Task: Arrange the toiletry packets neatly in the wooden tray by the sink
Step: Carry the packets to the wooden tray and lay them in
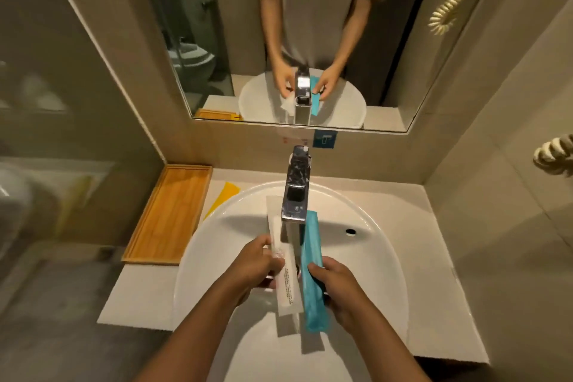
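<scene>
Over the white sink basin point(366, 257) my left hand point(255, 265) grips a long white toiletry packet point(283, 276), held lengthwise beside the tap. My right hand point(338, 287) grips a long teal packet point(313, 273) just right of the white one. The two packets lie nearly parallel, close together. The wooden tray point(169, 215) sits on the counter left of the sink with nothing in it. A yellow packet point(223, 195) lies flat on the counter between the tray and the basin's rim.
A chrome tap point(296, 195) stands at the back of the basin, right above the packets' far ends. The mirror point(279, 40) on the wall reflects my hands. A coiled cord point(555, 155) hangs at the right wall. The counter's front edge runs at lower left.
</scene>
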